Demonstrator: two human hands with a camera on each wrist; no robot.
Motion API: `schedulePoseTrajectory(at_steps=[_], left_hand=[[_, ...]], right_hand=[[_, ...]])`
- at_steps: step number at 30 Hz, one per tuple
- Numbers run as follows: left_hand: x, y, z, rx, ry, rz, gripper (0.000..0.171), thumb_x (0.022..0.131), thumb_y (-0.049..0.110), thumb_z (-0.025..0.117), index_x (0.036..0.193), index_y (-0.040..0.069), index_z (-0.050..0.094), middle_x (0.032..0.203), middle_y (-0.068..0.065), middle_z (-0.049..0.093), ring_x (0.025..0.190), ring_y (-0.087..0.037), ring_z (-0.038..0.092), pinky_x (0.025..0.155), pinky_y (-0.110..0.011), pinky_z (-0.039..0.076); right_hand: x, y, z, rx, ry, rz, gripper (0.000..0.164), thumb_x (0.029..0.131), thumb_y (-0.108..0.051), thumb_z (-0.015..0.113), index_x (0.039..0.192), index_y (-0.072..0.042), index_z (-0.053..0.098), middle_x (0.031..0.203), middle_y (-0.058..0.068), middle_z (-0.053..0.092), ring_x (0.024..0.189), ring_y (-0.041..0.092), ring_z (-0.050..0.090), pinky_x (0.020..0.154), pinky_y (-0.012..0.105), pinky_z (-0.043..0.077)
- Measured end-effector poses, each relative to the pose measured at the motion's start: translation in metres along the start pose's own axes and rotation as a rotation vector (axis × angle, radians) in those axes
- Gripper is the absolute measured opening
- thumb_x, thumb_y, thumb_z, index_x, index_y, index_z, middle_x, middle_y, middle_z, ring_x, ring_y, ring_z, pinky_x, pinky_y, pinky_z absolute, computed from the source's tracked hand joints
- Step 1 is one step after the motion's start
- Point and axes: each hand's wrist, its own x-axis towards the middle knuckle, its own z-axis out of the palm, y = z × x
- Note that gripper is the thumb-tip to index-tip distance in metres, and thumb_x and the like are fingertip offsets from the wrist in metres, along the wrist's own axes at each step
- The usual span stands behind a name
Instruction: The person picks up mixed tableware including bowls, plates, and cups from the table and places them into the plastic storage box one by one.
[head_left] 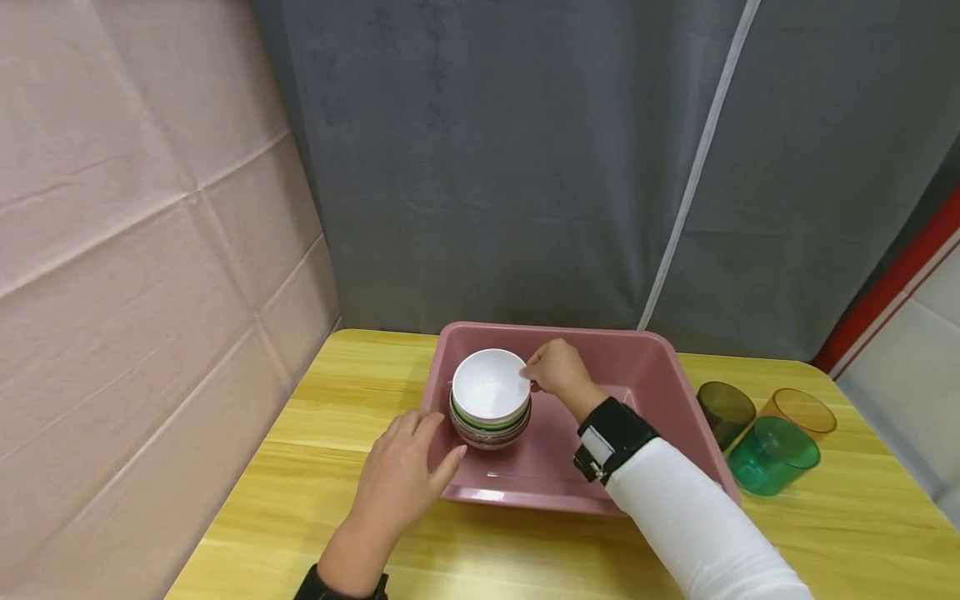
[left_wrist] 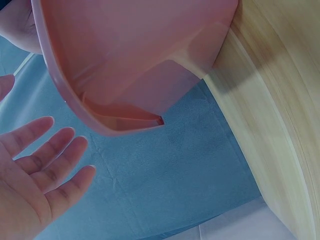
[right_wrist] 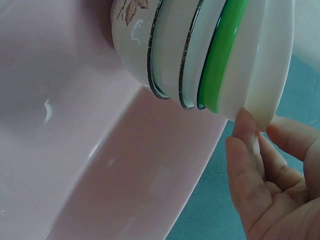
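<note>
In the head view a stack of bowls stands in the left part of a pink plastic basin (head_left: 555, 471). A plain white bowl (head_left: 491, 383) tops it. My right hand (head_left: 561, 369) pinches that bowl's rim on its right side, between thumb and fingers. Below it, the right wrist view shows a bowl with a green band (right_wrist: 222, 60) and cream bowls with dark speckled rims, the lowest with a brown leaf print (right_wrist: 132, 11). My left hand (head_left: 405, 462) holds nothing; its fingers are spread beside the basin's left wall, left of the stack.
Right of the basin, three see-through cups stand close together on the wooden table (head_left: 360, 392): a brown one (head_left: 726, 412), an orange one (head_left: 808, 412) and a green one (head_left: 772, 458). A grey curtain (head_left: 487, 167) hangs behind the table, and a pale cloth wall (head_left: 135, 292) rises at left.
</note>
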Motion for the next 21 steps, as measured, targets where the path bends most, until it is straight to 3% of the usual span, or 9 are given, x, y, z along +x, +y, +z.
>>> schedulePoseTrajectory(at_steps=[10, 21], left_hand=[[0.0006, -0.0012, 0.0017, 0.0, 0.019, 0.015, 0.048, 0.083, 0.039, 0.072, 0.113, 0.002, 0.064, 0.111, -0.015, 0.062, 0.107, -0.032, 0.059, 0.09, -0.048, 0.049], [0.0011, -0.0016, 0.0036, 0.0, 0.004, 0.01, 0.048, 0.084, 0.039, 0.072, 0.113, 0.002, 0.064, 0.112, -0.015, 0.062, 0.108, -0.032, 0.058, 0.09, -0.048, 0.049]], right_hand=[[0.0023, -0.0016, 0.0013, -0.058, -0.012, 0.021, 0.012, 0.084, -0.011, 0.074, 0.083, 0.001, 0.074, 0.072, 0.011, 0.07, 0.076, 0.026, 0.069, 0.059, 0.026, 0.05], [0.0052, -0.0001, 0.0028, -0.073, -0.022, 0.028, 0.013, 0.085, -0.011, 0.073, 0.085, 0.002, 0.074, 0.081, 0.017, 0.072, 0.077, 0.027, 0.07, 0.059, 0.026, 0.049]])
